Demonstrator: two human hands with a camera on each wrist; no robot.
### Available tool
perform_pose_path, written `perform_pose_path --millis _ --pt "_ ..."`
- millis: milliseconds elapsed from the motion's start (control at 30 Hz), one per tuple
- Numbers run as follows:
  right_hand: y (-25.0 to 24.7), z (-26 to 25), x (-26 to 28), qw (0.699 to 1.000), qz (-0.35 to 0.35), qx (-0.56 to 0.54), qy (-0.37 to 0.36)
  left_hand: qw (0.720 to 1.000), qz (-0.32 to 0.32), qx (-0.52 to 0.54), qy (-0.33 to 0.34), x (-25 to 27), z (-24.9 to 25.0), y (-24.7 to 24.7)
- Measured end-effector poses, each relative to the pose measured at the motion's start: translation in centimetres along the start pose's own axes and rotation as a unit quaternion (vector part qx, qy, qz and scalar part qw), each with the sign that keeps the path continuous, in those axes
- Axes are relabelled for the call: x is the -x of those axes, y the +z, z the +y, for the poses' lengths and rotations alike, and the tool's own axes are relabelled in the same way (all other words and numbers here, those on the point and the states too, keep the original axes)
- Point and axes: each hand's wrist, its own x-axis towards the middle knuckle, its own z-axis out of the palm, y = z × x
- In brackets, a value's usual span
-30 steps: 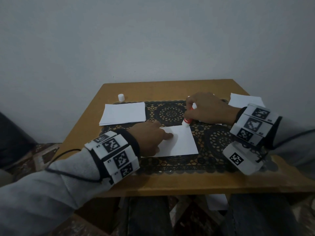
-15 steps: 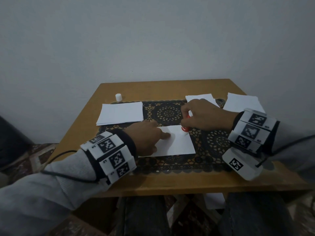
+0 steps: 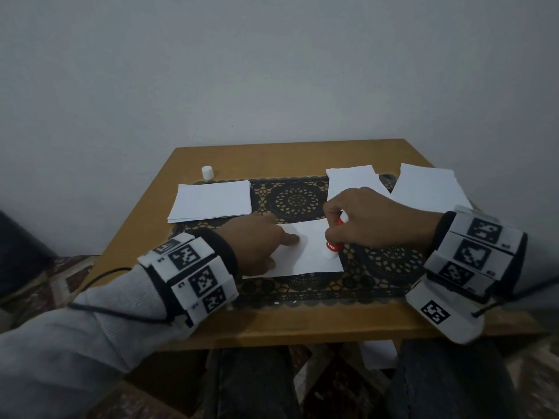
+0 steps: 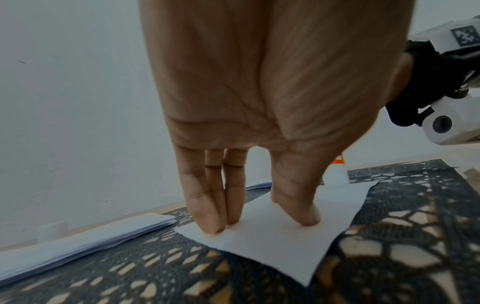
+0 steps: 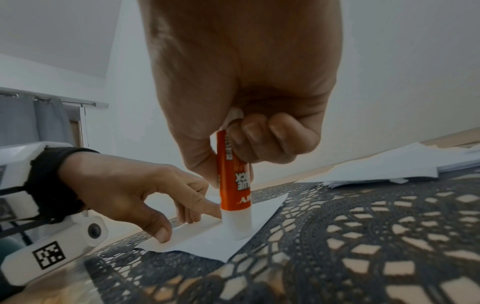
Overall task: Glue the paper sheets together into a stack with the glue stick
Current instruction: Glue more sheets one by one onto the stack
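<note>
A single white rectangular paper sheet (image 3: pixel 305 252) lies on the black lace-patterned table mat (image 3: pixel 384 261) that covers the middle of the square wooden table (image 3: pixel 287 155). The left hand (image 3: pixel 257 243) presses down on the sheet's left part with straight fingers (image 4: pixel 207 211) and the thumb, fingertips flat on the paper, gripping nothing. The right hand (image 3: pixel 369 219) has its fingers and thumb curled round the orange-and-white glue stick (image 5: pixel 233 185), which stands nearly upright with its white lower end touching the sheet near the right edge, towards the near right corner.

A neat pile of white paper sheets (image 3: pixel 211 201) lies on the left of the mat, well apart from the single sheet. Two looser piles of white paper (image 3: pixel 429 189) lie at the far right of the table, just behind the right hand. A small white cylindrical cap (image 3: pixel 207 172) stands on the bare wood near the far left corner of the mat, just behind the left pile. Both wrists wear white bands printed with black square markers (image 3: pixel 193 276), and the sleeves are pale grey
</note>
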Motion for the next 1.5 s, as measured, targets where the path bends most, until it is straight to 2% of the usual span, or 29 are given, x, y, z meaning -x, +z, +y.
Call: perform_pose_path --millis 167,333,500,600,867,967,1100,1167,1267,1367,1500 --pt "0.0 -0.1 0.6 1.000 -0.025 -0.003 -0.001 1.000 0.002 0.022 0.000 0.1 -0.1 -0.2" --pt "-1.4 0.4 0.8 0.997 -0.078 -0.006 -0.005 0.997 0.003 0.078 0.005 -0.3 -0.4 -0.9" --pt "-3.2 1.1 0.4 0.998 -0.029 -0.047 0.011 0.991 0.025 0.132 -0.021 -1.7 -0.9 -1.0" --pt "-3.3 1.5 0.4 0.998 -0.005 -0.054 0.028 0.988 0.014 0.150 -0.039 -2.2 -1.3 -1.3" --pt "-2.6 1.9 0.8 0.999 -0.009 -0.040 0.025 0.979 -0.012 0.197 -0.047 -2.5 -1.6 -1.7" --pt "-2.8 2.1 0.7 0.999 0.000 -0.040 0.024 0.974 0.031 0.224 -0.030 -2.2 -1.6 -1.9" --pt "-2.9 2.3 0.6 0.999 0.007 -0.045 0.020 0.948 0.078 0.309 -0.009 -1.7 -2.4 -2.2" --pt "-2.9 2.4 0.5 0.999 0.009 -0.049 0.020 0.939 0.070 0.336 0.027 -1.2 -2.4 -2.6" --pt "-2.8 2.3 0.3 0.998 0.016 -0.049 0.021 0.932 0.023 0.355 0.064 -0.3 -2.2 -3.1" --pt "-2.7 2.1 0.1 0.998 0.022 -0.052 0.024 0.930 0.025 0.364 0.034 0.2 -2.2 -2.7" --pt "-2.4 1.8 -0.4 0.998 0.044 -0.044 0.026 0.924 0.123 0.357 -0.053 0.2 -1.9 -1.8"
